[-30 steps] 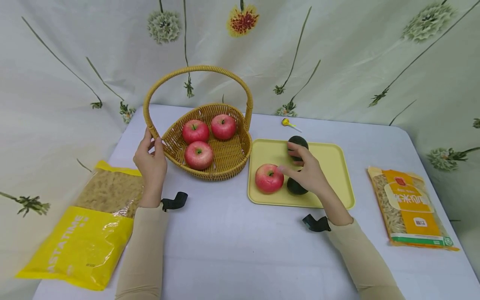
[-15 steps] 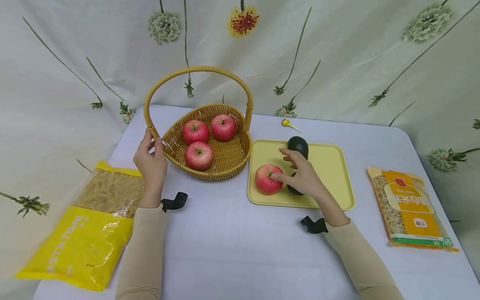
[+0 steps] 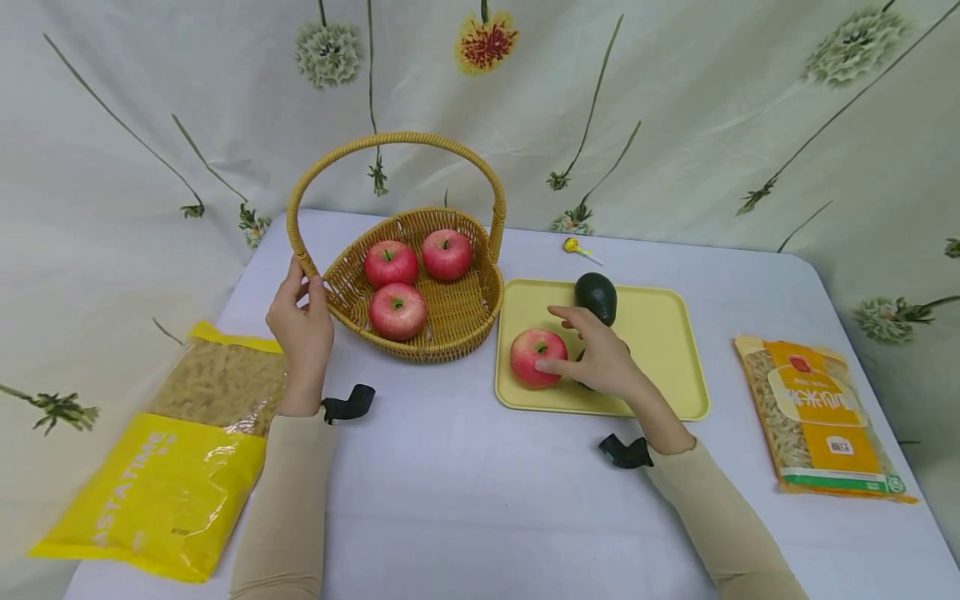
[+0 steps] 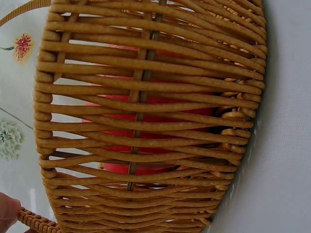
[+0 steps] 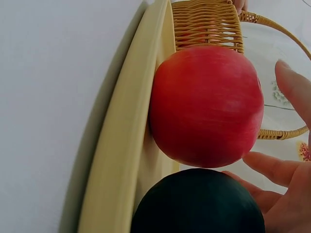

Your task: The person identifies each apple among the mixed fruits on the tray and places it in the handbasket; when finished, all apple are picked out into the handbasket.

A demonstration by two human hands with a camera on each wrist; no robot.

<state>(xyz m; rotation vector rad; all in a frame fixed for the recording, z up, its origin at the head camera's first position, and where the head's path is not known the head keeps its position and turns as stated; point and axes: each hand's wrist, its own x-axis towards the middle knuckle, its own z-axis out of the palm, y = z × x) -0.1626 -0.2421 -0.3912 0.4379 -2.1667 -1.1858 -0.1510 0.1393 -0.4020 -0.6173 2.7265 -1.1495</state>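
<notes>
My left hand (image 3: 303, 329) grips the lower left end of the handle (image 3: 298, 237) of a wicker basket (image 3: 457, 333). Inside the basket lie three red apples (image 3: 397, 311). Over the yellow tray (image 3: 667, 350) my right hand (image 3: 603, 358) is spread around a red apple (image 3: 531, 358). In the right wrist view, the thumb (image 5: 294, 90) stands apart from this apple, and one fingertip is at or close to its side. A dark green avocado (image 3: 596, 296) sits behind the hand; another avocado (image 5: 199, 206) is mostly hidden under it in the head view.
A yellow pasta bag (image 3: 172, 467) lies at the left and an orange bag of pasta (image 3: 825, 417) at the right. Behind the tray is a yellow lollipop (image 3: 572, 245). Flower-printed cloth hangs behind the table.
My right hand has moved left, from over the avocados to the apple on the tray. My left hand has stayed on the basket handle.
</notes>
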